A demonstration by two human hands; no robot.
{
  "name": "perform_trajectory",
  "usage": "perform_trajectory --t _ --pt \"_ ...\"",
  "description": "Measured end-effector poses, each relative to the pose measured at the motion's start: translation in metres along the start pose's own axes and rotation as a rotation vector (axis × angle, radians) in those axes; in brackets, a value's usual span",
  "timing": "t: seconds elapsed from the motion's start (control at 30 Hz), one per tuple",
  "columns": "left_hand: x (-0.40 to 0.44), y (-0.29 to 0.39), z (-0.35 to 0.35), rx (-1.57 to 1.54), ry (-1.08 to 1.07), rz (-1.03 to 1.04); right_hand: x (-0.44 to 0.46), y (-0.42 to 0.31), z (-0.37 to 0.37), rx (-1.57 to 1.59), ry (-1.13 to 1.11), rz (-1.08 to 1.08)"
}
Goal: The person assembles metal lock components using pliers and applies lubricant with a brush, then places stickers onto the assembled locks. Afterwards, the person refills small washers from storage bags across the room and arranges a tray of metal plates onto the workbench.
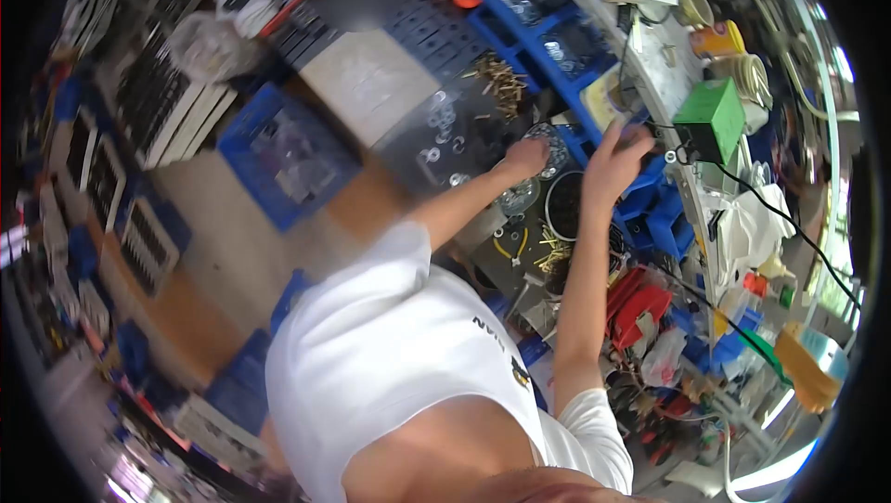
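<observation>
My left hand (529,158) is closed at the edge of a pile of small shiny parts (555,152); what its fingers hold, if anything, is hidden. Farther right, my right hand (614,164) has its fingers apart over the edge of the blue bins (587,106), with a dark patch between them that is too unclear to name. Loose metal rings (444,113) and a heap of brass-coloured pins (501,85) lie on the dark work surface beyond my left hand. Below the hands is a round container (563,206) with a pale rim.
Yellow-handled pliers (510,245) and more brass-coloured pins (554,252) lie nearer my body. A green box (710,120) stands on the shelf at right, with a black cable running past. At left is a blue crate (243,143) holding clear bags. A red object (639,306) lies beside my right forearm.
</observation>
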State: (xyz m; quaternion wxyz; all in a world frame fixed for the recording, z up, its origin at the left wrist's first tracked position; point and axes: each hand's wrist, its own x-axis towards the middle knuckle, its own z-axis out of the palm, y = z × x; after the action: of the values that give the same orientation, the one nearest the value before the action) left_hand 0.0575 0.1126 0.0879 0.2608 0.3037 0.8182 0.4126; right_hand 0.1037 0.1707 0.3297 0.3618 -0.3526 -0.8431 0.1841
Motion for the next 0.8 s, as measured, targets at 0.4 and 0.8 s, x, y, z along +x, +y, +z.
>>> perform_trajectory --t 0.4,0.8 --pt "-0.321 -0.096 -0.142 -0.235 0.285 -0.347 0.157 0.071 0.032 -0.441 -0.101 -0.312" --pt "-0.731 -0.238 -0.140 -0.286 1.197 -1.233 0.175 0.092 0.050 -0.746 0.027 -0.419"
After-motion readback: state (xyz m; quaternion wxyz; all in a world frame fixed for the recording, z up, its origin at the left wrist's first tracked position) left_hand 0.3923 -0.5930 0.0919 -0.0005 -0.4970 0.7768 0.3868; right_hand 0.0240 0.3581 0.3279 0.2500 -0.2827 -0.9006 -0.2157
